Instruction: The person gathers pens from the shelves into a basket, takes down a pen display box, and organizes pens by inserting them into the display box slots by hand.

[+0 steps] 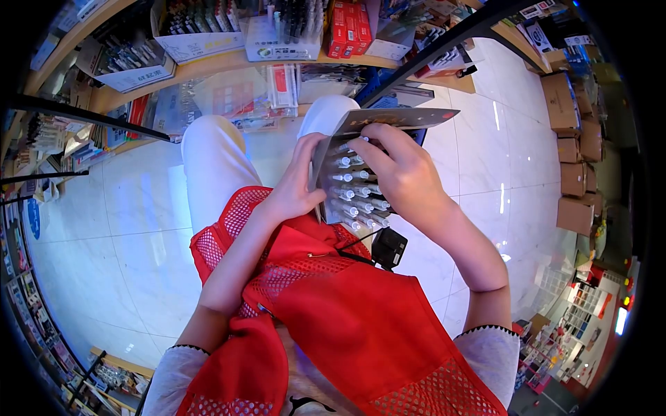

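A grey box of pens point(320, 163) rests at my lap, its dark lid flap point(433, 116) standing up at the far side. Rows of clear-tipped pens point(361, 191) stand packed inside, ends facing me. My left hand point(298, 184) grips the box's left wall, thumb on the near side and fingers behind it. Over the upper right of the box, my right hand point(409, 173) has its fingers bent in among the top pens, pinched at one pen's end. The palm hides part of the right-hand rows.
Ahead, a wooden shelf point(208, 66) carries white boxes of pens point(283, 41) and red boxes point(349, 29). A black metal post point(444, 48) slants beside it. A small black device point(389, 248) hangs by my waist. Cardboard boxes point(574, 166) are stacked at the right on the tiled floor point(479, 159).
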### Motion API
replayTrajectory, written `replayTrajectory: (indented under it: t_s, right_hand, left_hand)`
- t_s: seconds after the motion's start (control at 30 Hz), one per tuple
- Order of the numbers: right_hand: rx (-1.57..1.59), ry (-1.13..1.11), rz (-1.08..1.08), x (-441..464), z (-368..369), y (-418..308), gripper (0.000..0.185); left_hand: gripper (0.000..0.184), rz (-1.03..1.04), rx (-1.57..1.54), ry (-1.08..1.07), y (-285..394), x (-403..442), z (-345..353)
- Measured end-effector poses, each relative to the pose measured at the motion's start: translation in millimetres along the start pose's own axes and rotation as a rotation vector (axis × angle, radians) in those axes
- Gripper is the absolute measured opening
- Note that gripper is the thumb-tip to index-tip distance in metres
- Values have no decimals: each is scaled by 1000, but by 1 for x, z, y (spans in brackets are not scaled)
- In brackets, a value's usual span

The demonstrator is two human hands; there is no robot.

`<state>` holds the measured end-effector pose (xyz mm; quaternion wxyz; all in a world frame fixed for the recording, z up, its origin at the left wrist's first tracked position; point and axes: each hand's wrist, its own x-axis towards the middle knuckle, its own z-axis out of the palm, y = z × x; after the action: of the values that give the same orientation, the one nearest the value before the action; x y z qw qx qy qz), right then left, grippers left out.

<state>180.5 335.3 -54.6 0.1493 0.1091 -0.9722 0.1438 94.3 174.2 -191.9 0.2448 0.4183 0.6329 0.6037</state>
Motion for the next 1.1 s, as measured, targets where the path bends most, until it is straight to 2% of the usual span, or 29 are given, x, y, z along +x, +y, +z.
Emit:
replayTrajectory:
  t_s: [0.4,0.8,0.9,1.1]
  right_hand:
    - [3,38,16,5,9,3,30]
    - [66,-153,-128,24,0,13,17]
    - [78,-95,-89,25,4,11,15]
    - [69,-205,-139,28,17,11,17]
  left_hand:
    - [80,11,15,25,-3,0,0]
    - [79,-9,-3,30,-4,-1,-1]
    - [79,-18,-2,35,-3,0,-1]
    - [80,-16,11,30,-6,0,0]
